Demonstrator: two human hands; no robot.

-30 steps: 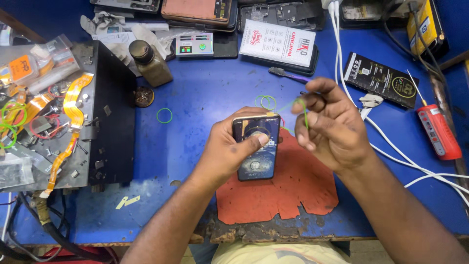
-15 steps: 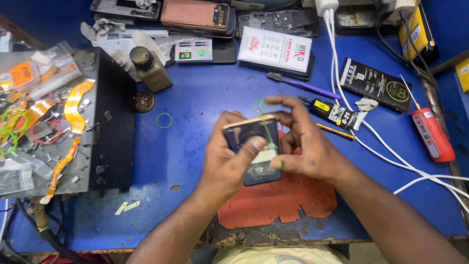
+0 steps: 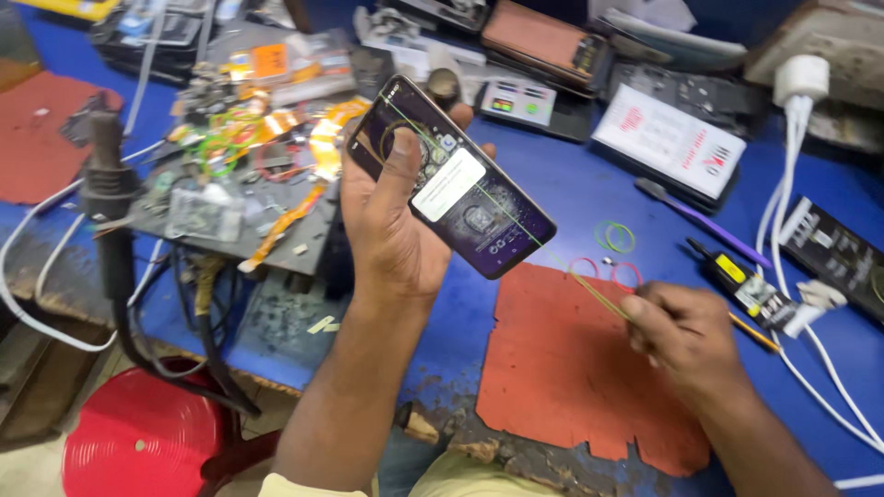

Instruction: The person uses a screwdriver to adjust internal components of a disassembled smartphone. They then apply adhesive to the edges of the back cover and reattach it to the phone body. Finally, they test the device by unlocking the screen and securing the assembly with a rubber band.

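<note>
My left hand (image 3: 391, 235) holds a dark smartphone (image 3: 451, 179) up above the blue workbench, screen lit, thumb lying across its upper part. A yellow-green rubber band (image 3: 589, 287) runs from the phone down to my right hand (image 3: 686, 336), which pinches it taut over the red mat (image 3: 571, 377). Loose rubber bands (image 3: 614, 237) lie on the bench just past the mat.
A grey tray (image 3: 230, 198) of flex cables and parts sits left. Phones and boxes line the back, a white-labelled box (image 3: 668, 143) among them. White cables (image 3: 801, 230), a small tester (image 3: 741, 276) and purple tweezers (image 3: 686, 216) lie right. A red stool (image 3: 138, 442) stands below left.
My left hand lifted the phone off the mat and tilted it up toward the left. My right hand pulled away to the right, stretching the rubber band. The view swung left.
</note>
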